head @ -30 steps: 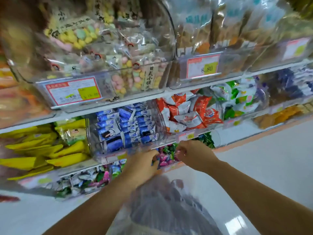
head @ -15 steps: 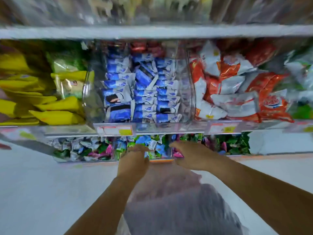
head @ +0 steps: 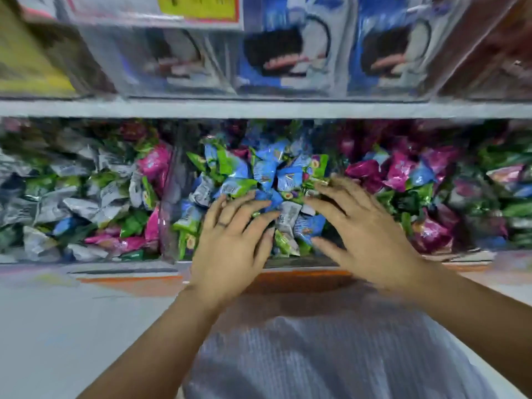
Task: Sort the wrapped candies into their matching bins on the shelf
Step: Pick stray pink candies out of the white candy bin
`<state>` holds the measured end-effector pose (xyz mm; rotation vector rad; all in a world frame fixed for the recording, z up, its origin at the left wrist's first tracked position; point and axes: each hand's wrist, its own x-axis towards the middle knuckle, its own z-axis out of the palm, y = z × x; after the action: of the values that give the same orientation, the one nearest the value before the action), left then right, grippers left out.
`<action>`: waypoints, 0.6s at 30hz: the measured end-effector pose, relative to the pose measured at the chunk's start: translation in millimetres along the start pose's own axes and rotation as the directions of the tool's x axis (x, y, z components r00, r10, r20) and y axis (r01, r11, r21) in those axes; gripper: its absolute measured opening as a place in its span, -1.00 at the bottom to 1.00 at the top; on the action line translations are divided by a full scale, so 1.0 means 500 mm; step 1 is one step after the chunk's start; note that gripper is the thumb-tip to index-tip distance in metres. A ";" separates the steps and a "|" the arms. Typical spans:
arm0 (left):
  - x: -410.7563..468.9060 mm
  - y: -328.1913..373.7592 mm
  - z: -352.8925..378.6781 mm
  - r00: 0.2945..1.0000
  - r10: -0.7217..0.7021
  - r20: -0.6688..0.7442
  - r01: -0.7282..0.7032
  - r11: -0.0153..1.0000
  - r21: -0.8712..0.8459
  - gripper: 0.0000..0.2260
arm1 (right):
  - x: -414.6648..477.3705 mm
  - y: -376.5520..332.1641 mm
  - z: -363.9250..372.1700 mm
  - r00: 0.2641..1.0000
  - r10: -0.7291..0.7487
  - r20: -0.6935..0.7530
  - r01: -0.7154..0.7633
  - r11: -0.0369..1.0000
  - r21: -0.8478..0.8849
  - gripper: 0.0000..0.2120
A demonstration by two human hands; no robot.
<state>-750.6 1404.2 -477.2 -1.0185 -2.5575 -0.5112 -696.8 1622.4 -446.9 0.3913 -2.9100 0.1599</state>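
The lowest shelf holds clear bins of wrapped candies. The middle bin (head: 172, 197) is piled with blue, green and white candies (head: 273, 174). My left hand (head: 233, 243) lies flat on the front of that pile, fingers spread, a ring on one finger. My right hand (head: 365, 226) rests beside it on the same pile, fingers apart, reaching toward the bin's right side. Neither hand visibly grips a candy. The left bin holds mostly silver and green candies (head: 77, 197). The right bin holds magenta and green candies (head: 403, 174).
A grey shelf board (head: 259, 109) runs right above the bins, with clear bins of blue snack packs (head: 288, 53) and yellow packs (head: 26, 53) on it. An orange strip (head: 138, 279) edges the shelf base. A pale ribbed garment (head: 331, 355) fills the bottom centre over white floor (head: 57, 326).
The view has dropped and closed in on the lowest shelf. Both hands have gone from the bin's front edge onto the candy pile, with fingers spread.
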 end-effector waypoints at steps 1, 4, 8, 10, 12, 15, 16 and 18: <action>-0.002 -0.002 0.002 1.000 0.009 -0.015 -0.009 1.000 0.006 -0.72 | -0.001 0.004 0.010 1.000 -0.011 -0.026 0.011 1.000 0.003 -0.49; -0.006 -0.005 0.005 0.998 0.041 -0.037 -0.040 0.999 0.024 -0.71 | -0.005 0.010 0.037 0.994 -0.038 -0.106 0.040 0.999 0.025 -0.55; -0.008 -0.004 0.015 0.997 0.049 -0.064 -0.044 0.997 0.070 -0.74 | -0.008 0.007 0.048 0.985 -0.019 -0.174 0.030 0.998 0.058 -0.58; -0.011 -0.001 0.016 0.996 0.035 -0.076 -0.027 0.994 0.104 -0.73 | -0.010 0.002 0.044 0.986 -0.012 -0.169 0.025 0.997 0.073 -0.61; -0.014 0.003 0.009 0.997 0.032 -0.076 -0.022 0.992 0.122 -0.73 | -0.010 -0.003 0.040 0.988 -0.020 -0.153 0.029 0.998 0.056 -0.64; -0.022 0.006 -0.007 0.999 0.029 -0.045 -0.024 0.993 0.114 -0.72 | -0.010 -0.015 0.023 0.991 0.029 -0.127 -0.023 0.999 0.050 -0.68; -0.028 0.008 -0.017 0.998 0.017 -0.055 -0.011 0.993 0.115 -0.72 | -0.011 -0.023 0.014 0.991 0.050 -0.121 -0.043 0.997 0.059 -0.69; -0.044 0.010 -0.041 0.995 -0.016 -0.102 0.028 0.993 0.117 -0.72 | -0.012 -0.042 -0.004 0.988 0.030 -0.153 -0.017 0.996 0.084 -0.71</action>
<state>-728.3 1385.8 -467.8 -0.9008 -2.4804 -0.4006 -685.0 1604.2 -444.7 0.3411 -2.7629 0.3016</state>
